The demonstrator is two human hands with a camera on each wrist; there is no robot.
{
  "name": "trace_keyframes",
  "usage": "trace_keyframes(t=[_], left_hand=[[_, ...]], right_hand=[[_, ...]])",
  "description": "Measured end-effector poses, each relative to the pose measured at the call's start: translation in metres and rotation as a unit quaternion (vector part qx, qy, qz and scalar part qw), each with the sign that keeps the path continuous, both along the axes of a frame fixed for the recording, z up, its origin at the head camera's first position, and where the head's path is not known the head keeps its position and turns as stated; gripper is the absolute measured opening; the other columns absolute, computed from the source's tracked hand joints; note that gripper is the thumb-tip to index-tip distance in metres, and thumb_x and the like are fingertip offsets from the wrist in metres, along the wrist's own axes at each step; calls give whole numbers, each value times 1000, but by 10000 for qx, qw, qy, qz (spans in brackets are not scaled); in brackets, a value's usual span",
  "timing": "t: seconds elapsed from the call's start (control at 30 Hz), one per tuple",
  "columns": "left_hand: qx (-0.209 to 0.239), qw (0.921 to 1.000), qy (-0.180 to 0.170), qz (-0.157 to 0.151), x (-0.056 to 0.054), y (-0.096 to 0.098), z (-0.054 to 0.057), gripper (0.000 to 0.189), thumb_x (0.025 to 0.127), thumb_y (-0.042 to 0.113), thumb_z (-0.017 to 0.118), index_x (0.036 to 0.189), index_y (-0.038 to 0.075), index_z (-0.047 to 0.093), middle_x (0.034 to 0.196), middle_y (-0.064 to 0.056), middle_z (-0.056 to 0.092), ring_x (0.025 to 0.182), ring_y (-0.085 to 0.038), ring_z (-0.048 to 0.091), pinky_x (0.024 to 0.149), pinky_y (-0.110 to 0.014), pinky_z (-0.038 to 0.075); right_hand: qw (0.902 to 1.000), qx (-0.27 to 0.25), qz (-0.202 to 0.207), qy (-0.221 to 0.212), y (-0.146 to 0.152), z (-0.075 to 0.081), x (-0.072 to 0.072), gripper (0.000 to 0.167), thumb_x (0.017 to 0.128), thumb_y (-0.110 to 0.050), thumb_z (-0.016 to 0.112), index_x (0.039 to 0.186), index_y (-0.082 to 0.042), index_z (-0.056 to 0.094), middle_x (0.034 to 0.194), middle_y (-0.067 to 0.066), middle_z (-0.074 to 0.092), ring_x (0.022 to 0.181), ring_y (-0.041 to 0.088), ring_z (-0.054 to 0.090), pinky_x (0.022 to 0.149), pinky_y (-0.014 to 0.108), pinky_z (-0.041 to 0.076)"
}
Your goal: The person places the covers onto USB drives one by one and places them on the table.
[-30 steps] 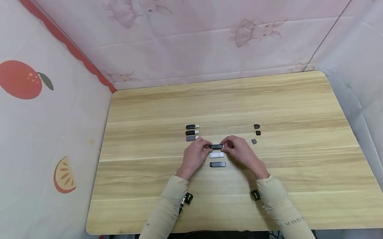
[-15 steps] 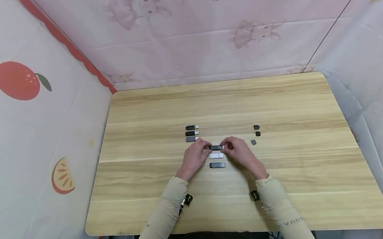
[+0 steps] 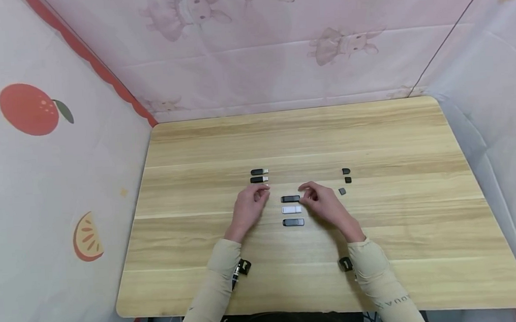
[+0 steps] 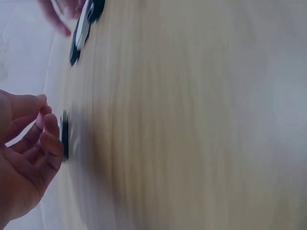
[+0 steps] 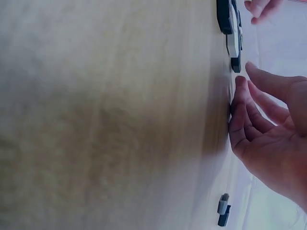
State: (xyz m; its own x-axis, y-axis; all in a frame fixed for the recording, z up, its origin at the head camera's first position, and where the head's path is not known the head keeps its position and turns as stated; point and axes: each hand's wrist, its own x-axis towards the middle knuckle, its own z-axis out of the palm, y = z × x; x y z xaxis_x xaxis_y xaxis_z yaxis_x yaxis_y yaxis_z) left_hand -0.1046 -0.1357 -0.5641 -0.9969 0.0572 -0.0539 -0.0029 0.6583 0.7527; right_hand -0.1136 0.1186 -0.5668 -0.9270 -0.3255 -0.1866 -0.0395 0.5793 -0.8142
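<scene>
In the head view, a black USB stick (image 3: pixel 290 199), a white USB stick (image 3: pixel 291 209) and a dark grey USB stick (image 3: pixel 293 222) lie in a column on the table. My right hand (image 3: pixel 324 203) is at the right end of the black stick; its thumb and fingertips stand apart in the right wrist view. To the left, my left hand (image 3: pixel 248 208) has its fingers loosely bent and shows nothing between them. It covers the grey stick in the left column. Behind its fingers, the left wrist view shows a dark stick (image 4: pixel 65 136), blurred.
Two black USB sticks with bare plugs, the upper one (image 3: pixel 257 172) and the lower one (image 3: pixel 258 179), lie beyond my left hand. Right of my right hand are a black rounded cap (image 3: pixel 346 171), a black square cap (image 3: pixel 348 179) and a grey cap (image 3: pixel 342 191).
My left hand has let go of the black stick's left end and moved left, over the grey stick. My right hand has stayed near the right end, its thumb and finger now parted.
</scene>
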Motion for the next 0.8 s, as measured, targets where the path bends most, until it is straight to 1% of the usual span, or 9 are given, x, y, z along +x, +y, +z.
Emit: trace_keyframes(t=[0.17, 0.3, 0.37, 0.57, 0.8], left_hand=[[-100, 9997, 44, 221, -4, -15, 1, 17, 98, 16, 75, 115, 13, 77, 97, -2, 69, 81, -14, 59, 69, -25, 49], [-184, 9991, 129, 354, -7, -24, -2, 18, 97, 12, 75, 115, 12, 76, 101, -3, 68, 82, -15, 58, 69, -26, 47], [-201, 9989, 123, 394, -8, -27, -4, 20, 97, 10, 74, 117, 11, 76, 104, -5, 67, 83, -15, 58, 69, -25, 46], [-226, 9988, 67, 426, -11, -31, -8, 25, 96, 8, 74, 122, 8, 74, 108, -9, 66, 84, -18, 58, 71, -26, 45], [-317, 9988, -101, 364, -14, -30, -6, 32, 95, 12, 77, 126, 9, 71, 110, -9, 66, 85, -19, 57, 72, -28, 44]], right_hand=[[9997, -118, -4, -195, 6, 4, 1, 35, 97, -17, 76, 130, -8, 68, 101, 6, 75, 89, 17, 68, 79, 26, 55], [9996, -132, -18, -240, 13, 10, 1, 35, 97, -17, 76, 130, -8, 68, 104, 8, 76, 92, 19, 69, 82, 27, 56], [9997, -96, -35, -227, 17, 11, 1, 34, 98, -16, 75, 130, -7, 68, 105, 9, 76, 93, 19, 68, 81, 26, 55], [9995, -46, -214, -224, 29, 14, 1, 33, 98, -15, 74, 129, -6, 69, 104, 11, 76, 92, 21, 69, 77, 25, 55], [9983, 96, -477, -306, 42, 14, 0, 27, 102, -15, 69, 128, -7, 70, 106, 14, 75, 88, 22, 68, 70, 24, 55]])
